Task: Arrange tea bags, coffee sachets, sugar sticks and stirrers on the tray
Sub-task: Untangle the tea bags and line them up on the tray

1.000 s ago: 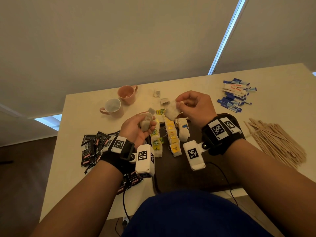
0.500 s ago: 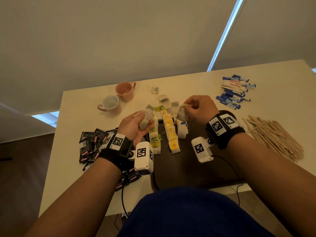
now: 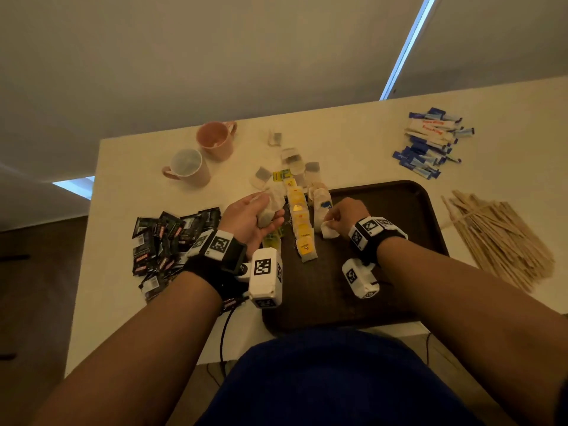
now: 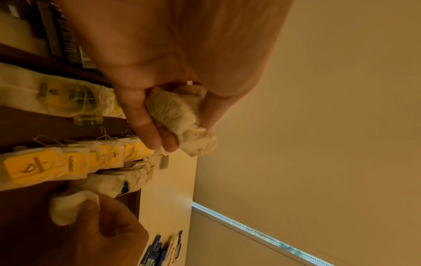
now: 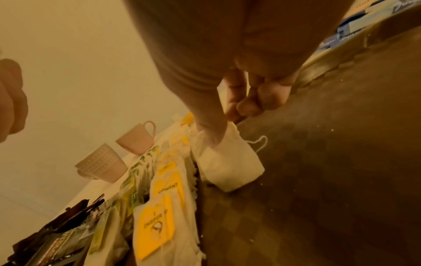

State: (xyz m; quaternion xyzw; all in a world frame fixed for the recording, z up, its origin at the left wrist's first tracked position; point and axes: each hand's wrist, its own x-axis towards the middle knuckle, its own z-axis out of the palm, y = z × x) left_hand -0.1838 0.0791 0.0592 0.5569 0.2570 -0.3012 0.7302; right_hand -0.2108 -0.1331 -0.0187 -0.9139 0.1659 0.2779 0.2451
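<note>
**Tea bags going down in rows on the tray, one bag in each hand**

Left hand (image 3: pixel 255 221) sits palm-up over the tray's left edge, fingers curled around a crumpled tea bag (image 4: pixel 180 117); thumb and fingertips close on it from both sides. Right hand (image 3: pixel 345 215) is down on the tray (image 3: pixel 399 216), thumb and forefinger pinching a white tea bag (image 5: pixel 230 162) whose lower end touches the tray surface, at the near end of the right-hand row. Its string loops out beside it.

On the tray: three rows of tea bags running front to back. Yellow-tagged row (image 3: pixel 299 222) in the middle, green-tagged row (image 4: pixel 68 97) to its left, plain white row (image 3: pixel 321 201) to its right.

Off the tray:
- loose tea bags (image 3: pixel 292 161) on the table just beyond the far edge
- coffee sachets (image 3: pixel 166 241), black, heaped on the left
- sugar sticks (image 3: pixel 430 142), blue and white, far right
- stirrers (image 3: pixel 498 238), wooden, piled right of the tray
- two pink mugs (image 3: pixel 199 155), far left
</note>
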